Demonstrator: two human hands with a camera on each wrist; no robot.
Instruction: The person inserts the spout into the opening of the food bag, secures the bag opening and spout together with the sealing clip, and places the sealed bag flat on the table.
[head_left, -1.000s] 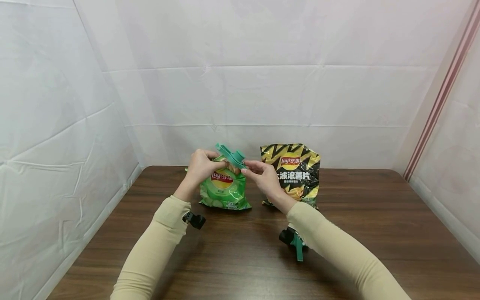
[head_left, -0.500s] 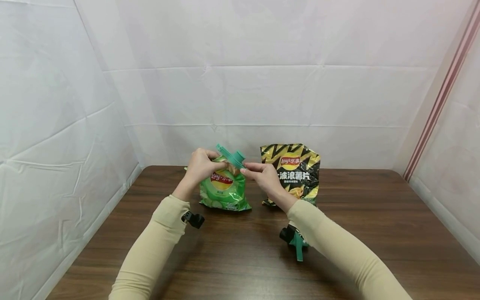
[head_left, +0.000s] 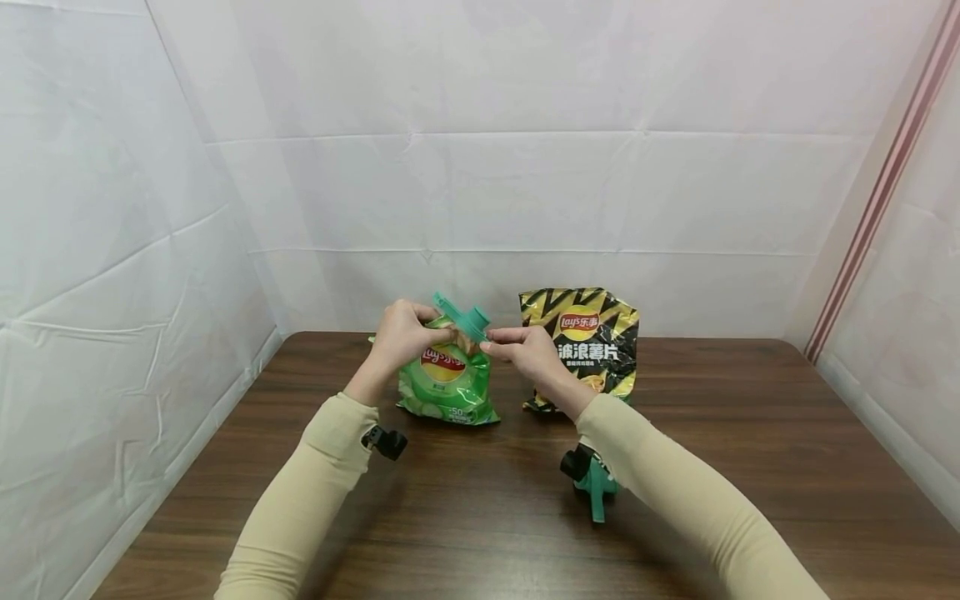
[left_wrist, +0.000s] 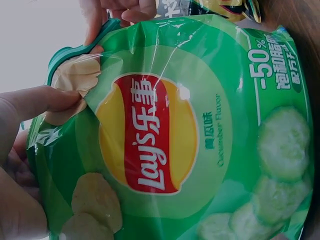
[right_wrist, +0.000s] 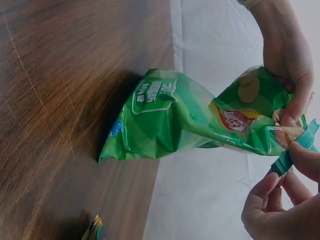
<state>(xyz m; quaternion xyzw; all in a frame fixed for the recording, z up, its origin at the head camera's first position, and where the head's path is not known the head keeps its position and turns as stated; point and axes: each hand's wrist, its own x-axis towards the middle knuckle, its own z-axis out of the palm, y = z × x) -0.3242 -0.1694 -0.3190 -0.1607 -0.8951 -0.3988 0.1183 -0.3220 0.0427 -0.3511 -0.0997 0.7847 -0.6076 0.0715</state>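
As you reach over the wood bench [head_left: 465, 533], cucumber-flavor Lay's bag [head_left: 446, 390] stands ahead, top pinched by your left hand [head_left: 401, 337]. Your right hand [head_left: 534, 354] pinches the green sealing clip [head_left: 470, 322] by its lower end; long axis slants up leftward along the bag's top edge.

Dim wrist views, glinting green bag [left_wrist: 172, 127]

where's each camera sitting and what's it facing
Head: worn on the head, facing forward and down at the table; left grip, right grip, sleeves.
Left wrist: on that wrist, facing the green bag front-on; both grips partly.
Right wrist: on that wrist, facing the green bag side-on; both grips.
Wrist views share green bag, teal clip.
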